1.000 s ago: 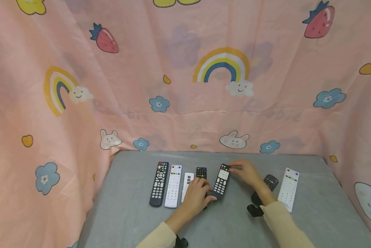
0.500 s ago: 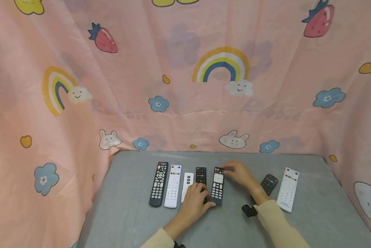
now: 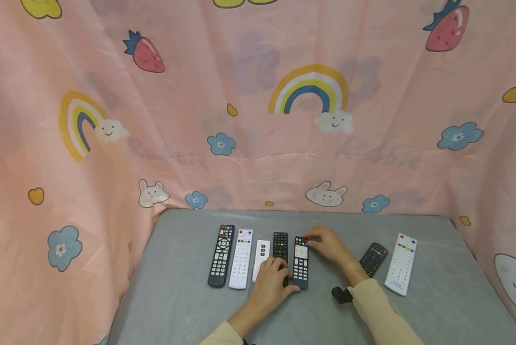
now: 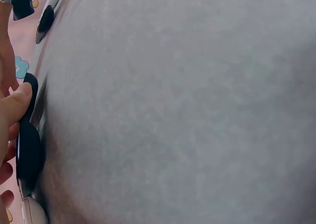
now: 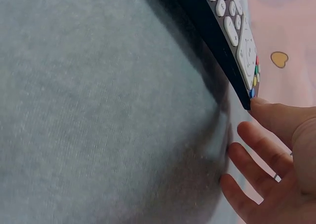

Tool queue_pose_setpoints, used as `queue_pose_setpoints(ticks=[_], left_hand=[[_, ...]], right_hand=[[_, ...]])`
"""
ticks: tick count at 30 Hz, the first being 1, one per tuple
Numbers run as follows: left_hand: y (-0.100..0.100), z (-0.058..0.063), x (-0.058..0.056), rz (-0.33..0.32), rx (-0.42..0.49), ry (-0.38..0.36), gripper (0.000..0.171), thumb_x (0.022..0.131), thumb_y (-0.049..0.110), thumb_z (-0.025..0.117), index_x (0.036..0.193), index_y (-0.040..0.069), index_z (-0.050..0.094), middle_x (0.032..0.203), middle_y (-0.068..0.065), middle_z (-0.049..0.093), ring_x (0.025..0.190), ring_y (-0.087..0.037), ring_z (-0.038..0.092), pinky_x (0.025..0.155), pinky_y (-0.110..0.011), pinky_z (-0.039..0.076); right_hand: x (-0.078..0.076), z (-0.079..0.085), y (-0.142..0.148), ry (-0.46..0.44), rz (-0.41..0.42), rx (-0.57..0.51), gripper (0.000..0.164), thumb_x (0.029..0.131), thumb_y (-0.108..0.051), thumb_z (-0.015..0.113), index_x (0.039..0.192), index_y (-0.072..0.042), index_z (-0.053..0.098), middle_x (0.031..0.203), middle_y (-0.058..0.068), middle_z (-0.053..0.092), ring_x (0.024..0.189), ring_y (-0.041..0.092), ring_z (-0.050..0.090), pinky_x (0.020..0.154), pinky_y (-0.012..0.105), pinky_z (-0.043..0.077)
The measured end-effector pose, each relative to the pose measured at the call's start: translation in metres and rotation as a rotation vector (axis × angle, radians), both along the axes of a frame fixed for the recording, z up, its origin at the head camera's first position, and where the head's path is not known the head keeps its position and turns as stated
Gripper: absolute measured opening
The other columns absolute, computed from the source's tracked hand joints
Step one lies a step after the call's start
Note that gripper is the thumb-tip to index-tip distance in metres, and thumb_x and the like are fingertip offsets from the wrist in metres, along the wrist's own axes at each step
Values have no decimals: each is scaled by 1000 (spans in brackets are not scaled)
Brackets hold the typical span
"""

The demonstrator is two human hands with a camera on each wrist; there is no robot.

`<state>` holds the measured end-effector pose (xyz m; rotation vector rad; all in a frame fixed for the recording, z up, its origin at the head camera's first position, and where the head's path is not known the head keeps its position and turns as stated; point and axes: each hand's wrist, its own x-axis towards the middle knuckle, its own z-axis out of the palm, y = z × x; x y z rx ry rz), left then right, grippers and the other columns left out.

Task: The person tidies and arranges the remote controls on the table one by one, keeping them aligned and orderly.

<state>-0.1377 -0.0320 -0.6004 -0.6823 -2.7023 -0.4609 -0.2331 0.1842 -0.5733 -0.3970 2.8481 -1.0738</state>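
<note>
A dark remote control with pale buttons (image 3: 301, 263) lies upright on the grey table. My right hand (image 3: 329, 247) touches its upper right corner; in the right wrist view the thumb (image 5: 279, 117) meets that corner while the other fingers are spread apart below. At the lower left end of this remote is my left hand (image 3: 271, 282), with the thumb (image 4: 19, 101) against the end. The left hand's other fingers extend over the small black remote (image 3: 280, 245) beside it and partly hide it. A short white remote (image 3: 261, 254) is partly covered by the same hand.
Further left lie a long black remote (image 3: 221, 256) and a white remote (image 3: 241, 258), side by side. To the right, a tilted black remote (image 3: 373, 258) is near the right forearm, with a large white remote (image 3: 401, 264) beyond. A pink patterned cloth (image 3: 258, 167) hangs behind the table (image 3: 189, 316).
The dark remote has slid left and slightly toward the person, turning from slanted to nearly straight. My right hand followed it left; the left hand moved only slightly.
</note>
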Motion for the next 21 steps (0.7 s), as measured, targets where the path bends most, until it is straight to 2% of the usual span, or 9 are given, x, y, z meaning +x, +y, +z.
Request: queue_pose_setpoints(ticks=[21], left_hand=[[2, 0, 3, 17, 14, -6, 39, 62, 57, 85, 76, 25, 67, 100, 11, 59, 95, -9, 50, 89, -30, 44]], right_hand=[[-2, -7, -8, -16, -15, 9, 22, 89, -8, 68, 109, -5, 74, 115, 16, 68, 113, 37, 62, 101, 56, 46]])
